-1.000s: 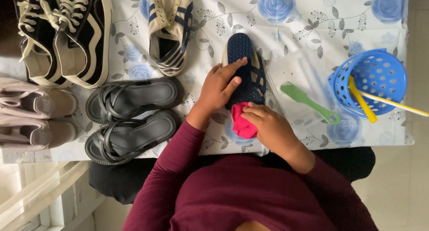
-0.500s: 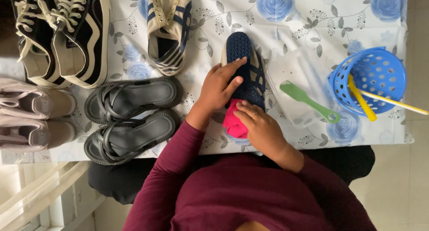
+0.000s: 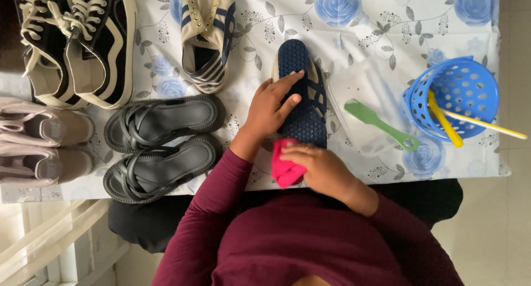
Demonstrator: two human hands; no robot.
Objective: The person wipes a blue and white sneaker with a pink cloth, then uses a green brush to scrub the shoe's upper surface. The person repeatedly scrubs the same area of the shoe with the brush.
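Note:
A dark blue slip-on sandal [image 3: 303, 76] lies lengthwise on the flowered tablecloth [image 3: 381, 21]. My left hand [image 3: 271, 106] rests flat on its left side and pins it down, fingers spread over the strap. My right hand [image 3: 321, 167] is closed on a bright pink cloth [image 3: 283, 167] at the sandal's near end, close to the table's front edge. The cloth's folds stick out to the left of my fingers.
A pair of black strappy sandals [image 3: 160, 145] lies left of my arm. Black-and-white sneakers [image 3: 77, 43] and pale pink shoes [image 3: 44, 148] are at far left. A cream-and-navy shoe [image 3: 207, 37] sits behind. Right: green brush [image 3: 381, 123] on a clear lid, blue perforated basket [image 3: 453, 95].
My right hand has drawn the pink cloth back along the sandal towards its near end and slightly left. My left hand has stayed on the sandal.

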